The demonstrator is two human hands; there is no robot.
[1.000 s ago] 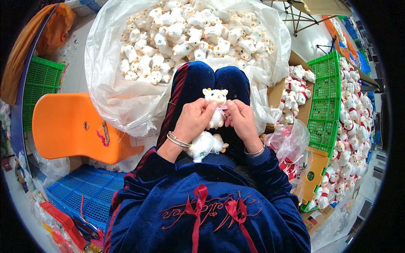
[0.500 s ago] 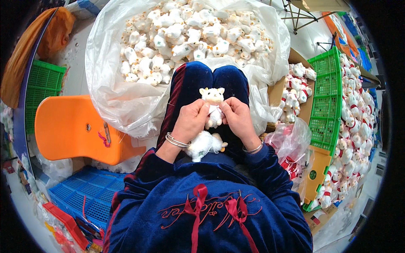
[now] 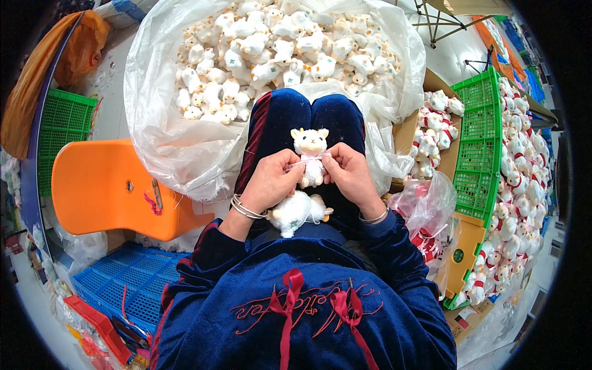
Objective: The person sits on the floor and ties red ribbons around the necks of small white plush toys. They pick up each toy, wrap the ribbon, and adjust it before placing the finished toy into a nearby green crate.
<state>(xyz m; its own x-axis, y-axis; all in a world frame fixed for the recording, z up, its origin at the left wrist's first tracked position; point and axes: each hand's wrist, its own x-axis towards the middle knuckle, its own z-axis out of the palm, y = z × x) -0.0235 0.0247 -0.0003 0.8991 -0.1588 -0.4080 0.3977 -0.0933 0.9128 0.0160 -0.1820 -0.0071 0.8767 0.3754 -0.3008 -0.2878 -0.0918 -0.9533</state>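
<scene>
A small white plush toy [image 3: 310, 143] with pale ears and a cream muzzle sits upright between my knees, facing me. Round its neck runs a thin pale pink ribbon [image 3: 312, 157]. My left hand [image 3: 275, 177] pinches the ribbon on the toy's left side in the picture. On the other side my right hand [image 3: 354, 179] pinches the ribbon close to the toy's body; its fingertips are partly hidden. A second white plush toy [image 3: 295, 213] lies on its side in my lap, below the hands.
Ahead, a large clear plastic bag [image 3: 157, 92] holds a heap of white plush toys. At right stand a cardboard box [image 3: 453, 139], a green crate [image 3: 476, 132] and many red-ribboned toys [image 3: 515, 203]. An orange chair [image 3: 102, 185] and blue crate [image 3: 132, 277] are at left.
My left hand has drawn slightly left and down, away from the toy, and a stretch of ribbon now shows beside it. The right hand has barely moved.
</scene>
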